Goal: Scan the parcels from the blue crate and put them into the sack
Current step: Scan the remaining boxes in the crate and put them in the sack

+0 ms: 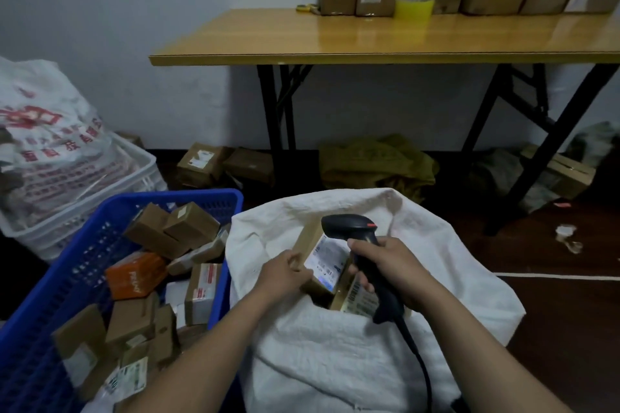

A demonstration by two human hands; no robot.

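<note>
My left hand (285,273) grips a brown cardboard parcel (323,261) with a white label, held over the mouth of the white sack (335,355). My right hand (389,265) holds a black barcode scanner (360,245) by its handle, its head just above the parcel's label. Another labelled parcel (359,300) lies inside the sack below. The blue crate (47,305) stands to the left, holding several brown boxes and an orange box (136,275).
A white crate (134,157) with a printed plastic bag stands at the far left. A wooden folding table (369,40) carries cardboard boxes and a yellow tape roll (414,8). Boxes and green bags lie on the floor under it.
</note>
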